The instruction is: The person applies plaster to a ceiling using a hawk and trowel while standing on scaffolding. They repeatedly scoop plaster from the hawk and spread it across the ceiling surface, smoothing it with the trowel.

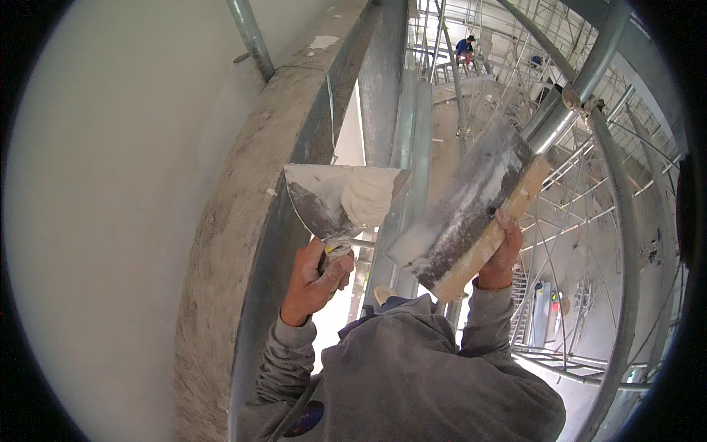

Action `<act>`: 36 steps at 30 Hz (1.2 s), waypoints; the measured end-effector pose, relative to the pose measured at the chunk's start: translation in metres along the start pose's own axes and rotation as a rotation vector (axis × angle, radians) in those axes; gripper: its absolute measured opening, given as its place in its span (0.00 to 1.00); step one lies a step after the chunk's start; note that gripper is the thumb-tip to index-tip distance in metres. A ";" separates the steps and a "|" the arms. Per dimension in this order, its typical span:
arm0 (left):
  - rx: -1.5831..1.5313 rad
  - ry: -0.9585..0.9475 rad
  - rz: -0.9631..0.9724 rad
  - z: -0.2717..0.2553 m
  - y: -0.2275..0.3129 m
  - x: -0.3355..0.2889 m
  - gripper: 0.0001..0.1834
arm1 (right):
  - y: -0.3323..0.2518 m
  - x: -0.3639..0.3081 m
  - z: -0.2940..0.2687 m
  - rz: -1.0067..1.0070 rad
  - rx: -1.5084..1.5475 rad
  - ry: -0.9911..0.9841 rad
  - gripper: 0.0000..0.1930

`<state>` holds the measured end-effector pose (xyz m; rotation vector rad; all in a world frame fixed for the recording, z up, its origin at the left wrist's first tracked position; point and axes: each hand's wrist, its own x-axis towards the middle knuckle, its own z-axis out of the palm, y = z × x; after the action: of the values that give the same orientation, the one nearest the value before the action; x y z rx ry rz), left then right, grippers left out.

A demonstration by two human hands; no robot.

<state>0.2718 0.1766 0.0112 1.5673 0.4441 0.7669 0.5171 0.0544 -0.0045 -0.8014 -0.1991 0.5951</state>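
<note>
My left hand (309,281) is closed round the handle of a wide putty knife (313,202), its blade turned away from me. A thick pat of white plaster (368,197) lies on the right half of that blade. In my right hand (504,254) is a broad plastering blade (471,199) with a wooden back (492,234), gripped along the wood. White plaster smears its dark metal face. The two tools are held apart, side by side in front of my chest. Grey sleeves cover both forearms.
A pale smooth wall (110,221) rises on the left, above a rough plaster-stained ledge (221,258). Metal planks (418,132) run ahead under me. Scaffold tubes (624,221) curve along the right, over a drop to a floor far below. A distant person (464,48) is on scaffolding ahead.
</note>
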 end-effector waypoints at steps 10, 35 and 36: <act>0.394 -0.052 -0.018 0.011 -0.010 0.049 0.08 | 0.011 0.071 0.032 0.059 0.002 -0.040 0.09; 1.148 -0.099 -0.148 0.043 -0.058 0.079 0.27 | 0.048 0.122 -0.013 0.324 0.147 -0.017 0.14; 1.159 -0.119 -0.168 0.039 -0.068 0.079 0.27 | 0.042 0.123 -0.009 0.299 0.169 -0.027 0.17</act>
<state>0.3647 0.2119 -0.0387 2.5699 1.0233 0.2383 0.6034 0.1416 -0.0477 -0.6637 -0.0517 0.8926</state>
